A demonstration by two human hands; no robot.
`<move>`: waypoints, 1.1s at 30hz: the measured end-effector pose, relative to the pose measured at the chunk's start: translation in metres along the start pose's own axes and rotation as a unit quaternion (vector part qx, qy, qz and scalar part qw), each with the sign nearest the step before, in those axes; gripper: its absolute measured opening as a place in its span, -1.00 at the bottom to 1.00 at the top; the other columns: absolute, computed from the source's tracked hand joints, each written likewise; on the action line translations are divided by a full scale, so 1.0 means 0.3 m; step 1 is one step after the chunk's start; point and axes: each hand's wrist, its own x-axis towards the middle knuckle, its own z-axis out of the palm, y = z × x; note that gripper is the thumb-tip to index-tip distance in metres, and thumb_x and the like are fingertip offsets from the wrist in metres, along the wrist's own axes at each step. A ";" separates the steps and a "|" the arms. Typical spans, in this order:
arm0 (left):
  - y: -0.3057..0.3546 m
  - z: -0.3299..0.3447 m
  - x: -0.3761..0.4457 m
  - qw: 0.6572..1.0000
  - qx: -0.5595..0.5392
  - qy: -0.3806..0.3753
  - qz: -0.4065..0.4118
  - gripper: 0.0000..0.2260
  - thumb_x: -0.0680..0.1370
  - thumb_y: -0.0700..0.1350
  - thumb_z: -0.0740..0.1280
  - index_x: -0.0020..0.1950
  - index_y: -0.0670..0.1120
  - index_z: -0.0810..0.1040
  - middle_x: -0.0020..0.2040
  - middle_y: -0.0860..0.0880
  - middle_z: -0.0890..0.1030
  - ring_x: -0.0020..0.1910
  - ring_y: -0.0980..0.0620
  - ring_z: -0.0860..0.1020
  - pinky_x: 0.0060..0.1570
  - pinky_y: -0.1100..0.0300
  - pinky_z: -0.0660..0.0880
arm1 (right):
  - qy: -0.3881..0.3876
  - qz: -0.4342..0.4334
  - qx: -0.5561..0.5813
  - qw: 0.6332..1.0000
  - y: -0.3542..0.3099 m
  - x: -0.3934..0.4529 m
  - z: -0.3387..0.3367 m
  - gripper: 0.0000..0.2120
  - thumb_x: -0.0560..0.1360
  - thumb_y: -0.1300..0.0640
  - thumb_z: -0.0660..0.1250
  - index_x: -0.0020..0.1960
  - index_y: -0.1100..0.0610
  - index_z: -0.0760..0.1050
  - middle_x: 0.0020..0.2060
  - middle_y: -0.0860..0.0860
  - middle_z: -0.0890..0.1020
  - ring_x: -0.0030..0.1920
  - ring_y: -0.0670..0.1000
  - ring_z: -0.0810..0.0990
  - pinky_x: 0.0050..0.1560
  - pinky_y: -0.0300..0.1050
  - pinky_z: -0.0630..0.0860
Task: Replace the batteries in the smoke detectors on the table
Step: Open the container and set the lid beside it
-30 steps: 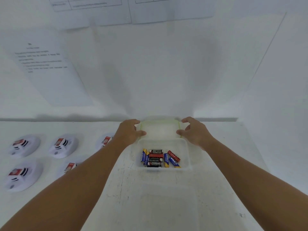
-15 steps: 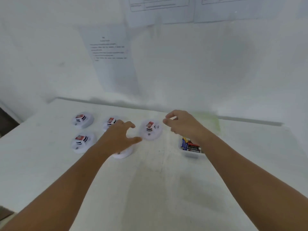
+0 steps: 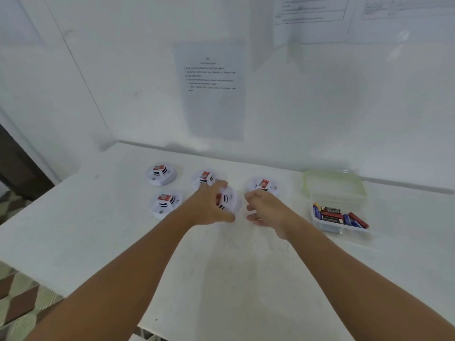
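1. Left hand (image 3: 209, 205): fingers curled round the near-middle detector (image 3: 227, 199), thumb at its near edge, fingertips over its far rim; grips it on the table (image 3: 246, 279)
2. Right hand (image 3: 264, 207): just right of that detector, fingers loosely curled, nothing held; whether the fingertips touch the detector's rim cannot be told (blur)
3. Detectors, five in all, white discs with red labels on top: far row of three, far-left detector (image 3: 161, 173), far-middle detector (image 3: 205, 178) partly behind the left hand, far-right detector (image 3: 264, 185) just beyond the right hand; near row of two, near-left detector (image 3: 166, 204) and the gripped one
4. Box (image 3: 337, 226): clear plastic, on the table right of the right hand, well apart from the detectors; batteries (image 3: 338, 216) lie loose inside, blue, red and black casings
5. Lid (image 3: 332, 184): pale green, translucent, flat on the table behind the box and touching it
6. Wall behind the table: printed sheet (image 3: 211, 89) above the detectors, text too small to read; two more sheets (image 3: 312, 11) at top right
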 end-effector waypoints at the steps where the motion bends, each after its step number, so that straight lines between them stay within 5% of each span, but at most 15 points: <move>1: 0.001 -0.012 -0.014 0.994 -0.109 0.028 0.011 -0.19 0.35 0.04 0.62 0.49 0.12 0.28 0.34 -0.03 0.44 0.19 -0.04 0.56 0.14 0.06 0.60 | -0.004 0.001 0.029 1.000 -0.008 -0.007 0.002 -0.80 0.67 -0.10 0.21 0.20 -0.08 0.53 0.14 0.05 0.60 0.03 0.06 0.68 0.26 0.01 0.59; 4: 0.003 -0.045 -0.060 0.919 -0.387 0.064 0.045 -0.29 0.37 -0.19 0.63 0.39 0.05 0.34 0.26 -0.08 0.52 0.19 -0.09 0.60 0.05 0.15 0.63 | -0.066 -0.019 0.117 0.991 -0.037 -0.030 0.006 -0.75 0.65 -0.15 0.28 0.30 -0.18 0.52 0.19 0.06 0.59 0.09 0.12 0.70 0.31 0.08 0.56; 7: 0.002 -0.067 -0.101 0.880 -0.465 0.040 0.083 -0.25 0.35 -0.29 0.62 0.41 0.06 0.32 0.29 -0.13 0.56 0.26 -0.16 0.60 0.11 0.08 0.64 | -0.109 -0.080 0.152 0.979 -0.079 -0.046 0.029 -0.70 0.62 -0.07 0.37 0.34 -0.23 0.51 0.20 0.05 0.68 0.12 0.12 0.71 0.28 0.04 0.58; 11: 0.001 -0.073 -0.137 0.902 -0.415 -0.003 0.118 0.03 0.26 -0.38 0.67 0.53 0.17 0.22 0.37 -0.08 0.49 0.27 -0.10 0.61 0.07 -0.02 0.66 | -0.098 -0.158 0.086 0.979 -0.098 -0.058 0.062 -0.63 0.57 0.01 0.46 0.35 -0.19 0.54 0.14 0.16 0.67 0.17 0.11 0.68 0.27 0.03 0.61; 17: -0.023 -0.058 -0.168 0.921 -0.360 0.046 0.142 -0.16 0.28 -0.43 0.63 0.44 -0.03 0.35 0.29 -0.11 0.55 0.20 -0.10 0.62 -0.01 -0.02 0.69 | -0.059 -0.253 -0.062 0.964 -0.092 -0.083 0.093 -0.59 0.57 -0.07 0.44 0.40 -0.20 0.50 0.20 -0.13 0.58 0.21 -0.04 0.61 0.23 -0.02 0.63; 23: -0.040 -0.090 -0.185 0.938 -0.316 0.008 0.140 -0.16 0.27 -0.32 0.67 0.43 0.07 0.37 0.27 -0.02 0.58 0.23 -0.06 0.62 0.10 -0.14 0.66 | -0.018 -0.331 -0.294 0.896 -0.120 -0.090 0.042 -0.41 0.38 -0.25 0.55 0.37 -0.34 0.47 0.23 -0.20 0.42 0.33 -0.07 0.33 0.37 -0.07 0.30; 26: -0.026 -0.120 -0.195 0.952 -0.269 0.001 0.148 -0.17 0.28 -0.31 0.67 0.41 0.09 0.36 0.23 0.03 0.58 0.19 0.01 0.61 0.02 0.07 0.66 | -0.005 -0.366 -0.344 0.865 -0.146 -0.096 0.034 -0.41 0.40 -0.25 0.54 0.38 -0.24 0.49 0.23 -0.23 0.49 0.28 -0.09 0.37 0.38 0.00 0.33; 33: -0.010 -0.148 -0.201 0.963 -0.212 -0.033 0.163 -0.20 0.25 -0.22 0.70 0.37 0.10 0.40 0.27 0.07 0.54 0.22 0.06 0.58 0.09 0.05 0.65 | -0.015 -0.417 -0.363 0.833 -0.182 -0.126 0.040 -0.43 0.31 -0.13 0.63 0.24 -0.06 0.52 0.08 -0.18 0.56 0.09 -0.12 0.53 0.17 -0.05 0.50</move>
